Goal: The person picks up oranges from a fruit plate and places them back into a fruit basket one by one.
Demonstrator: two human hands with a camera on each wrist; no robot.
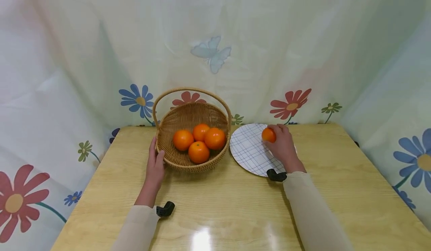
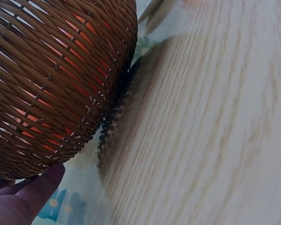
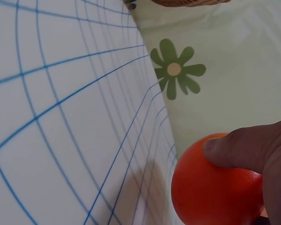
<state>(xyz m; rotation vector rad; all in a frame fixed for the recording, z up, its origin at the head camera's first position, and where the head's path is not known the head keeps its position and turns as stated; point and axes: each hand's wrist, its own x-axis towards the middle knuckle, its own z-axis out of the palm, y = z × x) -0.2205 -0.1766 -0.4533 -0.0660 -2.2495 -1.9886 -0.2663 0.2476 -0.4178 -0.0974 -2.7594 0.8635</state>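
Note:
My right hand (image 1: 282, 146) grips an orange (image 1: 268, 135) over the far right part of a round white plate (image 1: 247, 150) with blue grid lines. In the right wrist view the thumb presses on the side of the orange (image 3: 215, 183), and the other fingers are mostly hidden behind it. A wicker basket (image 1: 168, 159) with a tall arched handle stands left of the plate. Several oranges (image 1: 199, 152) lie inside it. My left hand (image 1: 156, 165) holds the left side of the basket, its thumb and fingers at the woven wall (image 2: 61, 79).
All of this is on a light wooden table (image 1: 215, 198). Behind it hangs a pale curtain (image 1: 256, 56) printed with flowers and a butterfly. Black wrist devices (image 1: 276, 175) sit at both sleeves. The basket's handle (image 1: 192, 89) rises between the curtain and the oranges.

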